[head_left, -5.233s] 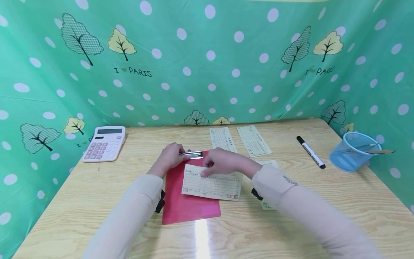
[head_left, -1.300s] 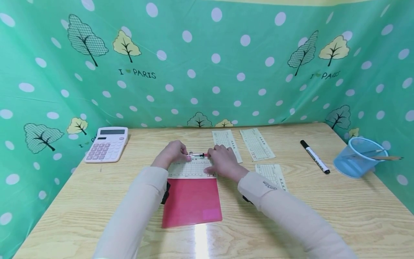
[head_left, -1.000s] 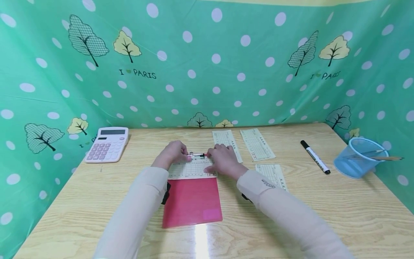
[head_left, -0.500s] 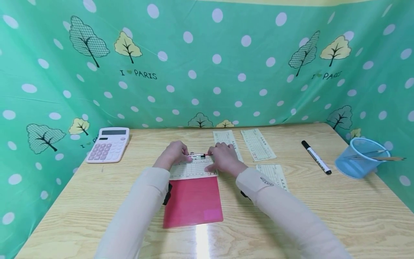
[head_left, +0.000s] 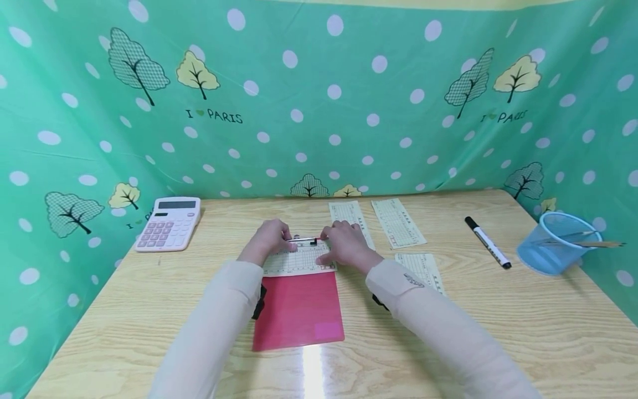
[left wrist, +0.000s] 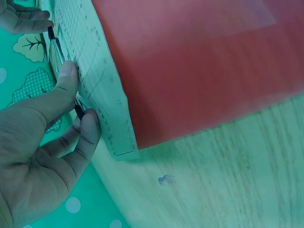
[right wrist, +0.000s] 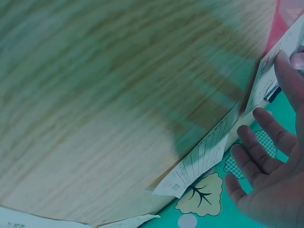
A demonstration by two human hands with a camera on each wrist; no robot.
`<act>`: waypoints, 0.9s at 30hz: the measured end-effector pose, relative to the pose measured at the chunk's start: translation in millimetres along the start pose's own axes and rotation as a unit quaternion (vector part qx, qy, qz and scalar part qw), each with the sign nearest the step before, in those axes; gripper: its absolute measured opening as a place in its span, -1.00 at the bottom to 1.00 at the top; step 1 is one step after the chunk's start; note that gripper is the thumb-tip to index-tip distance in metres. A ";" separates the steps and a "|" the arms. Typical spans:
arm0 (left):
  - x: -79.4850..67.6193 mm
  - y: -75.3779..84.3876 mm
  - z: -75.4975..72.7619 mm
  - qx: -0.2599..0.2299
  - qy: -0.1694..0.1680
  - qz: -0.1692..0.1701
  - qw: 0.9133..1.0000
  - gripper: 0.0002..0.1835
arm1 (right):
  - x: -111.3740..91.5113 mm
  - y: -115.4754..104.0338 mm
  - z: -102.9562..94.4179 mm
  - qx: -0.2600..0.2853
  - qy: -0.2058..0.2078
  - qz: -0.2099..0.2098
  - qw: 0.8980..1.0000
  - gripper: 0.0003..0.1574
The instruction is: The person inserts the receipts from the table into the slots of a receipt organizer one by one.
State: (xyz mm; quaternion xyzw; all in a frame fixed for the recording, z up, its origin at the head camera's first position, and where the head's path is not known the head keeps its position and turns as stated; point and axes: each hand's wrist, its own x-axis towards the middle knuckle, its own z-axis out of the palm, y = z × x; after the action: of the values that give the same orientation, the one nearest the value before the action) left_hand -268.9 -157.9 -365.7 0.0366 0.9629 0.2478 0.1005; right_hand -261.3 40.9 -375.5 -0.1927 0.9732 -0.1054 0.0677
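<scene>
A red clipboard (head_left: 299,313) lies flat, with a printed paper slip (head_left: 299,262) across its top end. The slip's upper edge is right at the metal clip (head_left: 304,240). My left hand (head_left: 268,240) pinches the clip, its thumb on the metal bar and curled fingers by the black end in the left wrist view. My right hand (head_left: 345,244) rests its thumb on the slip's right end. Its index finger reaches beside the clip's other black end, and the remaining fingers are loosely extended and spread in the right wrist view.
Two slips (head_left: 399,223) (head_left: 349,213) lie behind and right of the clipboard; another slip (head_left: 423,269) is partly under the right sleeve. Farther right are a black-capped marker (head_left: 487,242) and a blue mesh pencil cup (head_left: 548,249). A calculator (head_left: 169,223) sits at back left.
Several seconds ago my right hand held the slip above the clipboard; now the slip lies at its top by the clip. Over the last second both hands stay almost still.
</scene>
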 end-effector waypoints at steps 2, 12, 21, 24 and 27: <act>0.0 -0.5 1.4 0.002 0.003 0.005 1.000 -0.77 | -1.3 0.6 -0.4 -0.003 0.003 -0.007 1.000 -0.20; -2.9 -0.9 3.6 0.010 0.013 0.015 1.000 -0.76 | -18.7 -1.6 -10.3 0.019 -0.001 -0.063 0.998 -0.33; -3.4 -3.0 4.0 0.011 0.018 0.020 1.000 -0.78 | -42.2 14.0 -28.3 0.101 -0.004 -0.080 0.992 -0.42; -3.8 -3.4 4.0 0.005 0.018 0.021 1.000 -0.78 | -50.9 28.1 -35.6 0.119 0.001 -0.087 0.989 -0.44; -4.5 -2.6 3.8 0.002 0.017 0.022 1.000 -0.78 | -59.5 45.9 -40.5 0.129 0.014 -0.091 0.987 -0.45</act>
State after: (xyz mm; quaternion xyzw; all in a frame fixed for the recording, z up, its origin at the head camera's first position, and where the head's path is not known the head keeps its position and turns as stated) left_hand -263.8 -158.9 -369.4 0.0536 0.9640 0.2483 0.0790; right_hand -230.3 112.8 -341.5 -0.2683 0.9307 -0.2387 0.0691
